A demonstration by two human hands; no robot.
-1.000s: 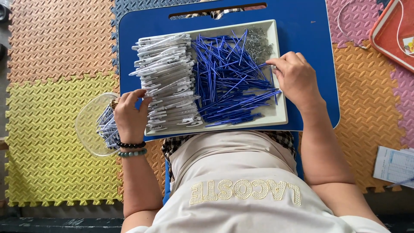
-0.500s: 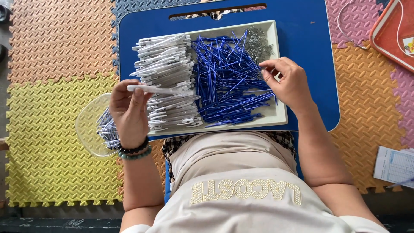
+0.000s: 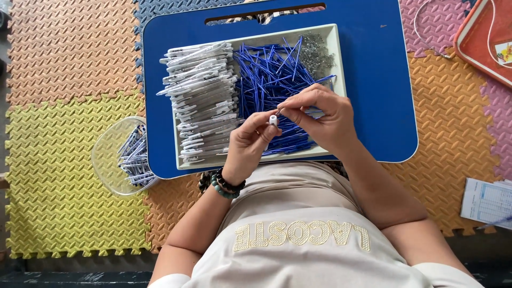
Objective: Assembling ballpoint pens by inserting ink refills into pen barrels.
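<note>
left hand (image 3: 246, 145) is closed around a white pen barrel (image 3: 272, 120), held upright-ish with its open end pointing up toward the camera; only the top of the barrel shows above the fingers. right hand (image 3: 320, 118) is pinched shut, thumb and forefinger tips meeting right at the barrel's open end. whatever the right fingers hold is too small to make out for certain, maybe a thin part going into the barrel. both hands sit touching each other over the near edge of the white tray (image 3: 335, 58).

tray rests on a blue lap desk (image 3: 381, 85), which lies across the person's lap. inside the tray: stack of white pen barrels (image 3: 202, 101) on the left side, loose pile of blue refills (image 3: 266, 80) in the middle, small heap of metal springs (image 3: 316, 52) in the far right corner. the held barrel is above the refill pile, near the tray's front wall.

left of the desk, partly tucked under its edge, a clear round plastic container (image 3: 109, 154) holds finished white-and-blue pens (image 3: 133, 157). it sits on the foam puzzle-mat floor (image 3: 53, 160), tiles in yellow, orange, pink, blue.

beaded bracelets (image 3: 226, 184) on the left wrist. orange tray (image 3: 482, 42) at top right, cut off by the frame. printed paper sheet (image 3: 488, 201) at the right edge, on the mat, well apart from the hands.
</note>
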